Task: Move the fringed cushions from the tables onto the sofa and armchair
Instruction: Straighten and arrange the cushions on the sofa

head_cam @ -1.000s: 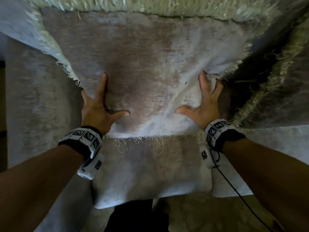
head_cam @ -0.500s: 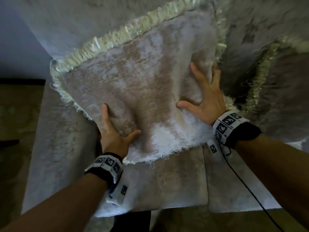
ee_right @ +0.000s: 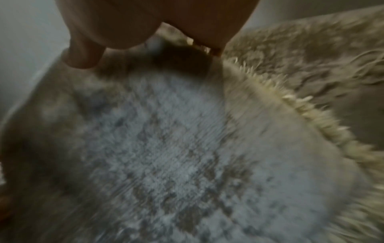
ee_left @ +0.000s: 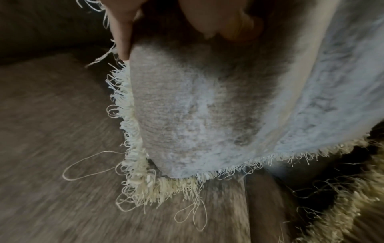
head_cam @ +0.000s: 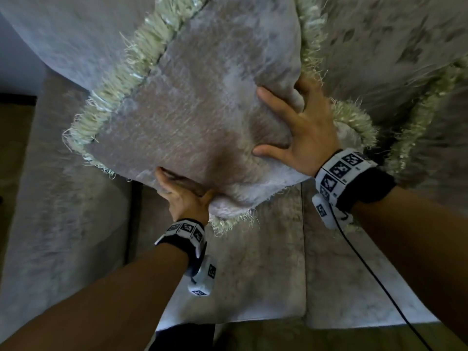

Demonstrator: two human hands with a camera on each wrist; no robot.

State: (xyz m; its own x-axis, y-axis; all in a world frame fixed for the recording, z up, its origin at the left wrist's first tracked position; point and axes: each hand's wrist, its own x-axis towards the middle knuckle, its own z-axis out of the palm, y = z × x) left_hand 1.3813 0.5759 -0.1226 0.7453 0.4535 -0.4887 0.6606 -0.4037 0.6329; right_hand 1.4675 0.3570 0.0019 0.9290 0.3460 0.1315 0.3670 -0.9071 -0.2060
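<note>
A grey-beige fringed cushion is held tilted in front of the sofa back, one corner pointing down over the seat. My left hand grips its lower edge from underneath, fingers hidden behind the fabric. In the left wrist view a finger runs along the edge of the cushion above the dangling pale fringe. My right hand lies spread on the cushion's right side, thumb and index pressing into the face, the other fingers at the fringed edge. The right wrist view shows the cushion blurred.
A second fringed cushion leans against the sofa back at the right, close to my right hand. The sofa's armrest runs along the left, with floor beyond it. A black cable trails from my right wrist.
The cushion has turned from square-on to diagonal and shifted right. My left hand slid from its face to under the lower edge; my right hand moved up along the right side.
</note>
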